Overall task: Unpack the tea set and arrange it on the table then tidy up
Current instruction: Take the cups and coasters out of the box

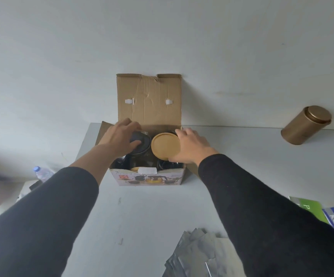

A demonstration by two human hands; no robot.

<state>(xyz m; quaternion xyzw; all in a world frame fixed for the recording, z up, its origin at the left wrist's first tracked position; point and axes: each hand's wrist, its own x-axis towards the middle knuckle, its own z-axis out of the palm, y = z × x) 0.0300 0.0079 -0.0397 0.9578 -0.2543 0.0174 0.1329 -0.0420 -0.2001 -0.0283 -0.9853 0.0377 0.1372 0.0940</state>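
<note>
The box [149, 177] stands open at the table's [142, 216] far edge by the wall, bare tabletop before it. My left hand [120, 136] grips a dark cup [140, 143]; my right hand [192, 144] pinches a wooden lid [165, 145].

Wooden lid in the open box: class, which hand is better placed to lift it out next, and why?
Right. The right hand already grips the wooden lid's edge, while the left hand holds a dark cup on the box's other side.
</note>
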